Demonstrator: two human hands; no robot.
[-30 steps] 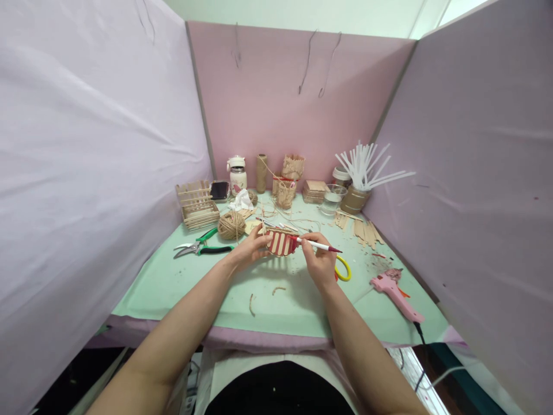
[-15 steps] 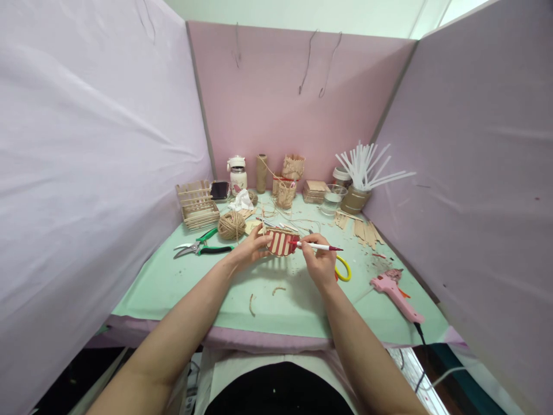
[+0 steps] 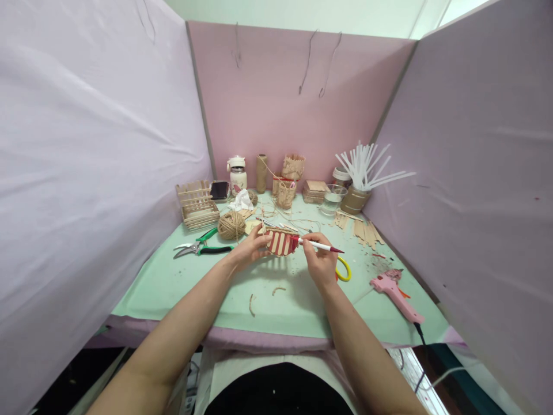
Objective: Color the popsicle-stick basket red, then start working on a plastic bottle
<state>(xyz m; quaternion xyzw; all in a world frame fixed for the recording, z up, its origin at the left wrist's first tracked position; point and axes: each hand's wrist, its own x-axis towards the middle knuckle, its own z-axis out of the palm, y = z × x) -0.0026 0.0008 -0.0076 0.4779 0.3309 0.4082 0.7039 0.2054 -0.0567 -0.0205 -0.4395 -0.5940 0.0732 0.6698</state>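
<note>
Pale purple panels walled in the pale green table, where the person worked with hands well apart. Between them, just above the tabletop, was a half-round piece striped red and cream, its straight edge uppermost. The left hand pinched its left end; the right hand gripped a white marker, whose red tip seemed to meet the other end, though I couldn't be sure of contact. I'd have guessed the piece was light, stiff and thin, perhaps wood, likely to crack if bent. The cream left edge looked the sound place to hold it; fresh red might have smeared.

A pink glue gun lay beyond the right forearm, its nozzle possibly hot. Green-and-black pruning shears had their handles close beside the left wrist, near a ball of twine. A yellow loop, probably a scissors handle, poked out by the right hand. Smallest were two twine snippets in front, hardly in the way.
</note>
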